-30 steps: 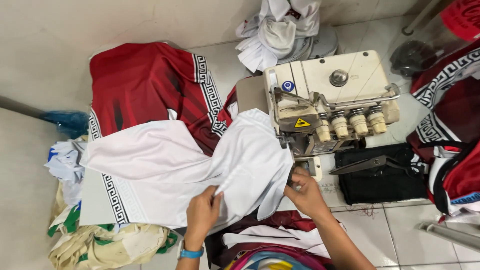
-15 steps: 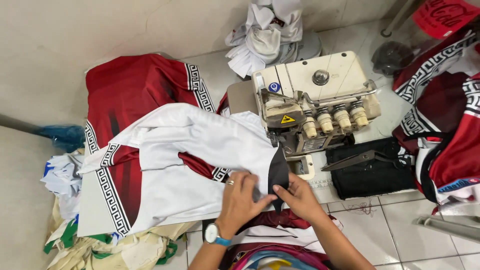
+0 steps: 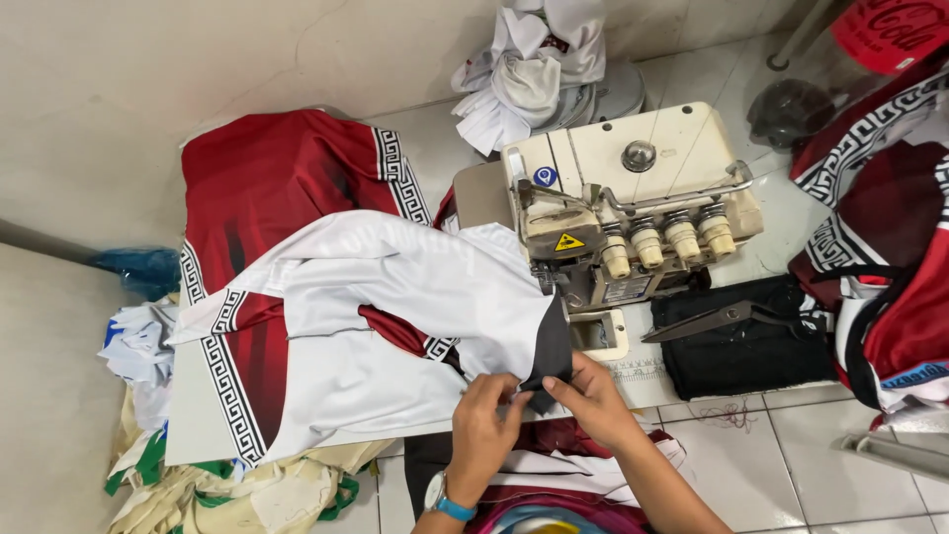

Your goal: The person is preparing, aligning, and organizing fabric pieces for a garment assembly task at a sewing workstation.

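A white garment (image 3: 415,307) with red panels and black-and-white key-pattern trim lies across the table left of a cream overlock sewing machine (image 3: 628,203). Its near right corner shows a dark grey piece (image 3: 552,346). My left hand (image 3: 484,420), with a watch on the wrist, pinches the white fabric edge just left of that dark piece. Beside it, my right hand (image 3: 593,396) grips the bottom of the dark piece in front of the machine's plate.
Large scissors (image 3: 722,318) lie on a black cloth (image 3: 751,346) right of the machine. Red, white and black garments (image 3: 880,237) pile at the right. White fabric (image 3: 534,69) heaps behind the machine, and scraps (image 3: 237,485) hang off the table's left front.
The garment has been turned and folded, so more red panel and trim show. Both hands moved together onto the dark corner near the machine.
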